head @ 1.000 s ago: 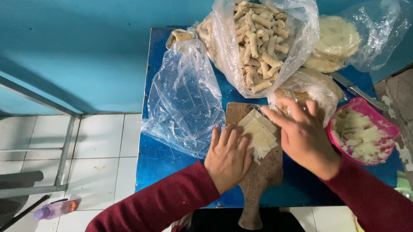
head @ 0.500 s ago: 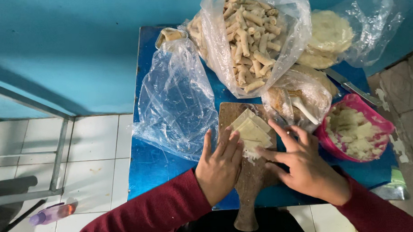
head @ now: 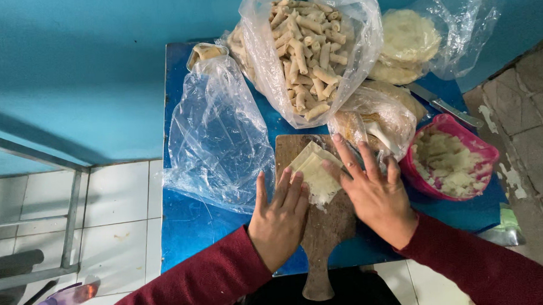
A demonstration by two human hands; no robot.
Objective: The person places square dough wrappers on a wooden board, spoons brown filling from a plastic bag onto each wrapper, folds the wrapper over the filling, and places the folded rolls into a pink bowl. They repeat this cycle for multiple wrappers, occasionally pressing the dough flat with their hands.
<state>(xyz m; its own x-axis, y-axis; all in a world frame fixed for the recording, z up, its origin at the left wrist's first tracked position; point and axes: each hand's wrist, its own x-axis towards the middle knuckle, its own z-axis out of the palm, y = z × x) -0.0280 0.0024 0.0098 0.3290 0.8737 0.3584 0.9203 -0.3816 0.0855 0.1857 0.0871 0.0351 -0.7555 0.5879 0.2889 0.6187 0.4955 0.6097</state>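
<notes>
on the wooden board [head: 322, 229], left hand [head: 280, 221] and right hand [head: 375, 194] press a pastry sheet [head: 314, 175].

Soft, even daylight, moderately bright, cool teal cast. Glare patches on clear plastic bags [head: 220, 136]. Faint soft shadow on blue wall [head: 70, 75] at left. Focus mostly sharp; slight softness at corners, mild wide-angle stretch at edges. No motion blur.

head cam | looks steeply down, close above blue table [head: 214, 232] | single view, nothing shared
</notes>
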